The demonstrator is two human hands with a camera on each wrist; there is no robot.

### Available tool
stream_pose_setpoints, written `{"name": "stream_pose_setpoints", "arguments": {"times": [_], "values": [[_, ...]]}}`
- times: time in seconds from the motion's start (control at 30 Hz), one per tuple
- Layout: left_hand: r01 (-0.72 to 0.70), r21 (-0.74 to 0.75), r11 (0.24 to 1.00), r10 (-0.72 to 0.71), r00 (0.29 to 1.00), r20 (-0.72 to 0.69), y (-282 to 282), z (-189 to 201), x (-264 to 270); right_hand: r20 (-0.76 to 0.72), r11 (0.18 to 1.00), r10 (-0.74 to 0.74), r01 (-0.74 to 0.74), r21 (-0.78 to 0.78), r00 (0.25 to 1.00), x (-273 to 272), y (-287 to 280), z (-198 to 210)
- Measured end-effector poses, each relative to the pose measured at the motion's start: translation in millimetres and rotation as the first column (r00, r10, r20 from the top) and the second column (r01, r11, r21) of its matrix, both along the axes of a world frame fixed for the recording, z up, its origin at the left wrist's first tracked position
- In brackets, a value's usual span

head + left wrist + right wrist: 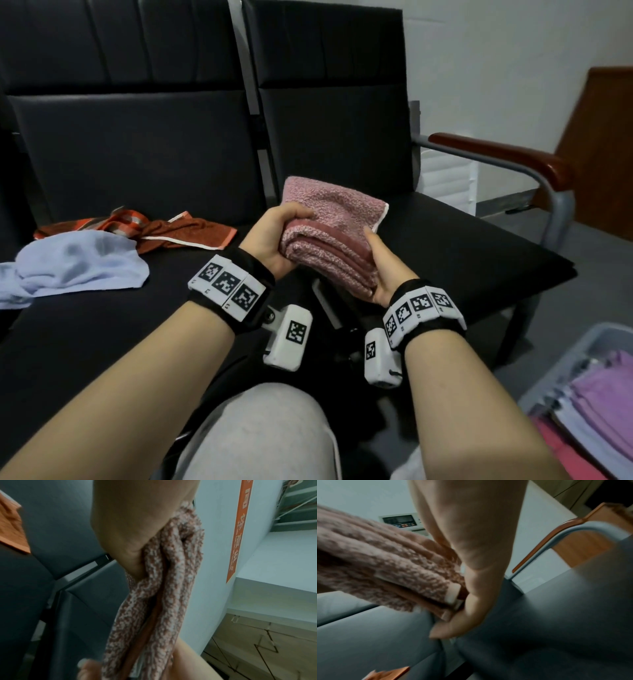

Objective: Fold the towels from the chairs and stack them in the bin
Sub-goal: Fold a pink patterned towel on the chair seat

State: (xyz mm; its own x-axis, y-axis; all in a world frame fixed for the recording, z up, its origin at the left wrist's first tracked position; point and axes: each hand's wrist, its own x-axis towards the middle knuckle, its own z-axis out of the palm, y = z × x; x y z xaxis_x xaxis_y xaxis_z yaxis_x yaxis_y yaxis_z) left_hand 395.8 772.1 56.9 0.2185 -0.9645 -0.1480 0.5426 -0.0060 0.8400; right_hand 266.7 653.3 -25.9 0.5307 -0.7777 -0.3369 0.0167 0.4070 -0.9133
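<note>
A folded pink towel [334, 228] is held up above the black chair seat [462, 253] between both hands. My left hand [274, 236] grips its left edge, thumb on top and fingers underneath. My right hand [383, 267] clasps its right near corner. The left wrist view shows the towel's stacked layers [164, 595] edge-on against the left palm [128, 524]. In the right wrist view the right fingers [453, 623] curl under the towel [385, 563]. A grey bin [561, 363] at the lower right holds folded purple, pale blue and pink towels [606, 394].
On the left chair seat lie a crumpled light blue towel [75, 267] and a rust-orange towel [171, 229]. A wooden armrest on a grey metal frame [507, 157] bounds the right chair. My grey-trousered knee [267, 428] is below the hands.
</note>
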Motion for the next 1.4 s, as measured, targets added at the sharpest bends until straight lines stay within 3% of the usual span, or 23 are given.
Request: {"name": "stream_pose_setpoints", "arguments": {"times": [0.17, 0.33, 0.5, 0.77, 0.87, 1.1, 1.2, 1.23, 1.4], "values": [[0.084, 0.011, 0.996, -0.084, 0.996, 0.038, -22, -6, -39, -0.060, 0.982, -0.187, 0.187, 0.001, 0.981, -46, -43, -26], [0.134, 0.028, 0.991, -0.136, 0.989, 0.061, -52, -22, -80, -0.049, 0.917, -0.397, 0.394, -0.055, 0.917, -101, -28, -9], [0.173, 0.037, 0.984, -0.176, 0.979, 0.104, -79, -44, -126, -0.094, 0.858, -0.514, 0.513, -0.039, 0.853, -155, -36, -15], [0.281, 0.062, 0.958, -0.285, 0.956, 0.068, -113, -61, -208, -0.272, 0.793, -0.598, 0.606, -0.065, 0.754, -243, -44, -34], [0.328, 0.073, 0.942, -0.332, 0.942, 0.055, -123, -69, -244, -0.263, 0.791, -0.604, 0.608, -0.075, 0.753, -278, -45, -40], [0.433, 0.087, 0.897, -0.434, 0.901, -0.004, -130, -105, -303, -0.364, 0.739, -0.643, 0.671, -0.064, 0.674, -355, -39, -67], [0.397, 0.145, 0.906, -0.410, 0.909, 0.071, -129, -129, -313, -0.496, 0.687, -0.664, 0.718, -0.110, 0.559, -418, -74, -128], [0.368, 0.169, 0.914, -0.390, 0.912, 0.127, -129, -134, -315, -0.497, 0.690, -0.655, 0.719, -0.086, 0.569, -427, -74, -134], [0.339, 0.249, 0.907, -0.407, 0.856, 0.319, -127, -152, -324, -0.534, 0.747, -0.578, 0.663, -0.042, 0.617, -404, -2, -78]]}}
